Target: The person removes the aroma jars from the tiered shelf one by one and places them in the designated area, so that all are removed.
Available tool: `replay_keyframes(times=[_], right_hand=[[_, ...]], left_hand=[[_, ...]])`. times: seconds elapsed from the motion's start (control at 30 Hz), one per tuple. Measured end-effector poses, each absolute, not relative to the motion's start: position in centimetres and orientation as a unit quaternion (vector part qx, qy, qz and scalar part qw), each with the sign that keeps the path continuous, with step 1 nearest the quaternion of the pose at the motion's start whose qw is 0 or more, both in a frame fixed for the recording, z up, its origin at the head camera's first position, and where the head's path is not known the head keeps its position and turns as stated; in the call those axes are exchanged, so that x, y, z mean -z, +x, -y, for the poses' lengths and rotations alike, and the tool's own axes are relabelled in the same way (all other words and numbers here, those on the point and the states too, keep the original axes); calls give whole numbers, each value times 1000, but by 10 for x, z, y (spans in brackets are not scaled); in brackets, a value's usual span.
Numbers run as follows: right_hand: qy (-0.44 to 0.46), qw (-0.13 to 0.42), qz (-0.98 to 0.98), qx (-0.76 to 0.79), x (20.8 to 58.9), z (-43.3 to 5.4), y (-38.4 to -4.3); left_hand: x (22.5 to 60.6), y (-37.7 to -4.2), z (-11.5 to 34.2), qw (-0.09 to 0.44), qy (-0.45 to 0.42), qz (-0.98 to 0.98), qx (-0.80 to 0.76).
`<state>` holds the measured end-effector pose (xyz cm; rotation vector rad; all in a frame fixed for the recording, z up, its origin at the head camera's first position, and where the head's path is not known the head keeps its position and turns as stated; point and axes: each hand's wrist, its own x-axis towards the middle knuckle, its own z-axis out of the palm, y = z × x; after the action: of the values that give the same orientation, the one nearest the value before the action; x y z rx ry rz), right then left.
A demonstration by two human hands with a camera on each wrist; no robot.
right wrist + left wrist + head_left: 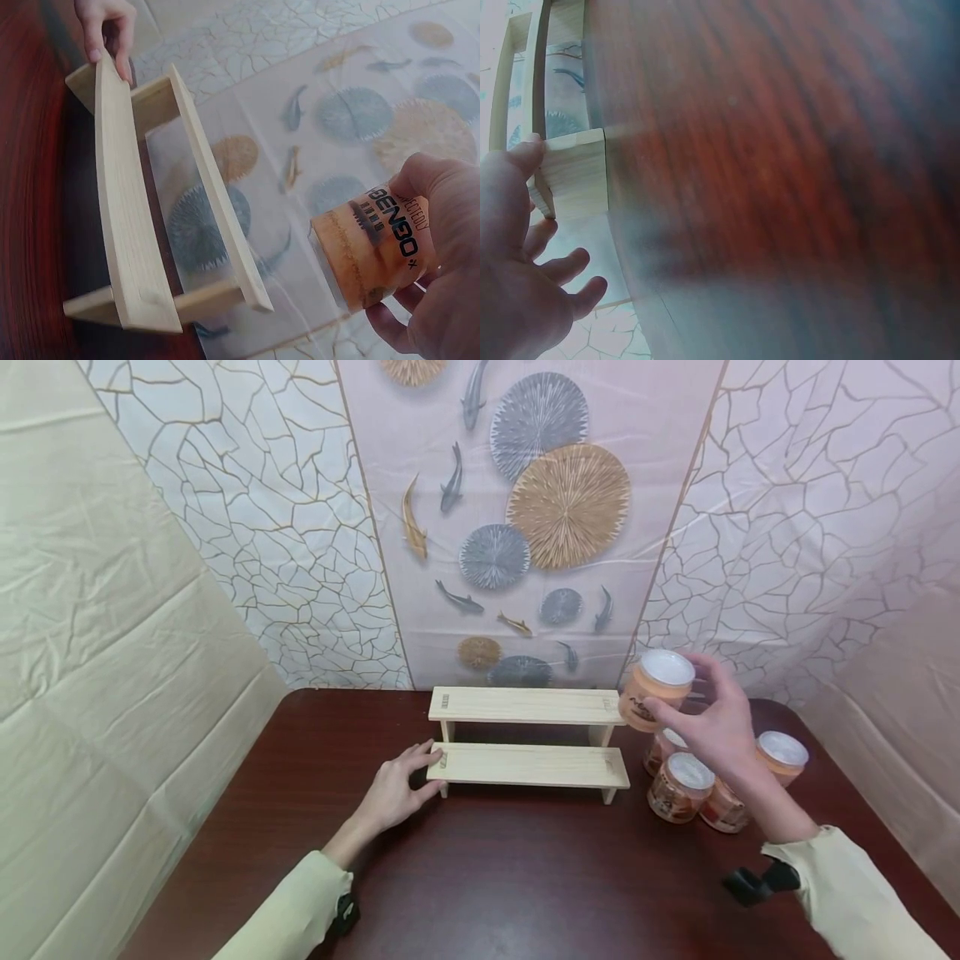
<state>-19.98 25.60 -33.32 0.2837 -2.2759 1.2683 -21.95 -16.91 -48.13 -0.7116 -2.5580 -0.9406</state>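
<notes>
My right hand (720,717) holds an orange jar (651,703) with a white lid in the air, beside the right end of the upper step. Its thumb lies across the near side of the jar, and dark lettering shows on the label in the right wrist view. A pale two-step wooden display rack (528,765) stands on the table. At the left end of its lower step, my left hand (395,787) grips the board, thumb at the front edge and fingers at the back. Both steps are bare.
Several similar jars, among them a front jar (678,797) and a right jar (782,752), stand to the right of the rack, partly behind my right forearm. The dark red table (480,877) ends at a patterned cloth backdrop (495,527).
</notes>
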Motion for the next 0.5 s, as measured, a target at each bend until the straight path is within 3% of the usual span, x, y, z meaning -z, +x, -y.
replay_keyframes(times=[0.5], right_hand=[[41, 277, 837, -470, 330, -306, -186]], left_hand=[[480, -218, 169, 156, -247, 898, 328]])
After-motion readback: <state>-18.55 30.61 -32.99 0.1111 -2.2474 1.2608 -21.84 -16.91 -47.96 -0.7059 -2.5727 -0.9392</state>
